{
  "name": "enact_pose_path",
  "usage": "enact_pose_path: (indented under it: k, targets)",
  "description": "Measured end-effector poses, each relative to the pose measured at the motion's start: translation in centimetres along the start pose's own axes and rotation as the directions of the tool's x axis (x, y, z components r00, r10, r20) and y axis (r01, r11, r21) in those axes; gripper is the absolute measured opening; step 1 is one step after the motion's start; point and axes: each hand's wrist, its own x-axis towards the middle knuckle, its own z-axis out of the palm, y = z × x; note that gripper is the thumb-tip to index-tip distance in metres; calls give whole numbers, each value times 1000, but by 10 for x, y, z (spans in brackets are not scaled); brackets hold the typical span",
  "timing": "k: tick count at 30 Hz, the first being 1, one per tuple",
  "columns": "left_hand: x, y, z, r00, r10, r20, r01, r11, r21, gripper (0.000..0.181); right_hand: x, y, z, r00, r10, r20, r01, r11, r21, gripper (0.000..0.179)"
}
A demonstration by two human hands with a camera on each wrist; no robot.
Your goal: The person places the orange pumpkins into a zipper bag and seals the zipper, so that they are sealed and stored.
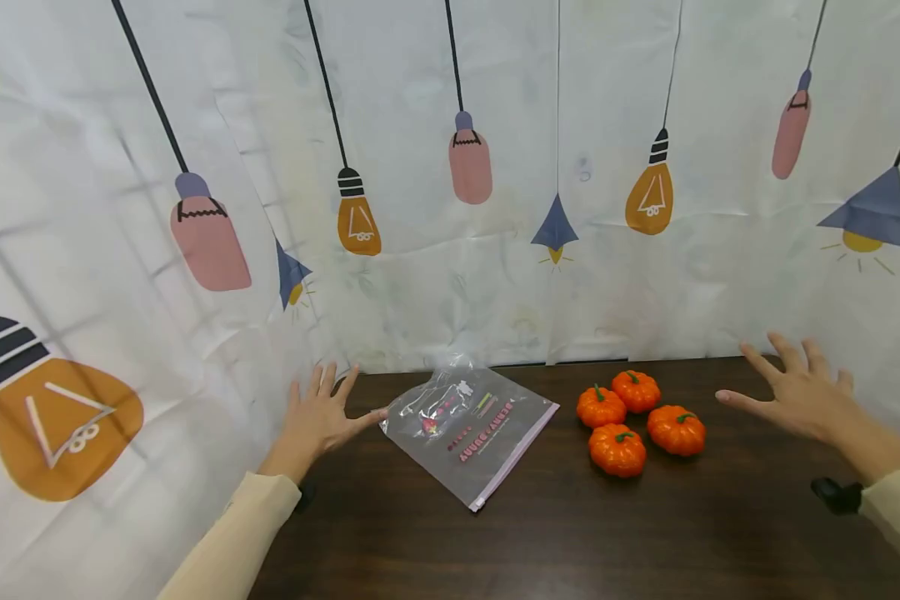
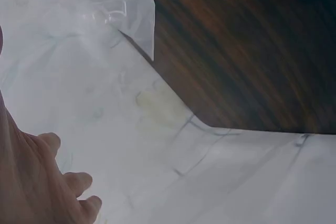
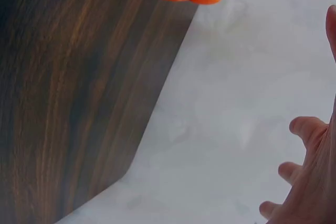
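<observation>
A clear zip bag with pink lettering and a pale slider edge lies left of the middle on the dark wooden table. Right of it sit several small orange pumpkins with green stems, grouped close together. My left hand is held with fingers spread, its thumb tip overlapping the bag's left corner in the head view. On the far right, my right hand also has its fingers spread and holds nothing; the pumpkins are the nearest things to it. Part of the bag shows in the left wrist view.
A white curtain printed with hanging lamps and bulbs stands behind the table and along its left side. The table's back edge runs right against it. Dark straps sit at the wrists by the cream sleeves.
</observation>
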Motion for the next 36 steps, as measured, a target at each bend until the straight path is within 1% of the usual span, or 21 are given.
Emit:
enact_pose_path:
  k: [7, 10, 13, 19, 24, 26, 28, 30, 33, 36]
  targets:
    - [-14, 6, 8, 1000, 8, -24, -8, 1000, 0, 108, -10, -10, 5, 999, -18, -37, 18, 1000, -10, 102]
    - [-19, 10, 13, 1000, 10, -21, -10, 1000, 2, 108, -14, -14, 8, 997, -27, -66, 26, 1000, -11, 101]
    - [-25, 14, 20, 1000, 14, -21, -14, 1000, 0, 108, -18, -19, 13, 996, -33, -77, 33, 999, -3, 101]
    - [-38, 24, 32, 999, 16, -35, -17, 999, -35, 110, -26, -30, 22, 995, -50, -91, 52, 999, 12, 100]
    - [-47, 33, 42, 999, 19, -44, -22, 998, -54, 108, -34, -39, 30, 994, -57, -91, 61, 997, 39, 99]
    - [-49, 37, 46, 999, 19, -38, -21, 998, -66, 107, -37, -43, 33, 994, -60, -94, 65, 997, 53, 98]
    - [-52, 42, 50, 1000, 17, -20, -19, 996, -82, 106, -40, -48, 37, 993, -61, -102, 68, 995, 68, 97]
    - [-54, 48, 55, 1000, 16, -4, -16, 995, -96, 104, -42, -52, 42, 990, -67, -125, 77, 994, 77, 96]
    - [-57, 58, 60, 1000, 17, 23, -14, 991, -131, 102, -46, -58, 49, 980, -71, -184, 90, 991, 99, 95]
    - [-56, 68, 64, 1000, 17, 24, -13, 985, -173, 101, -47, -64, 54, 969, -68, -238, 103, 985, 137, 94]
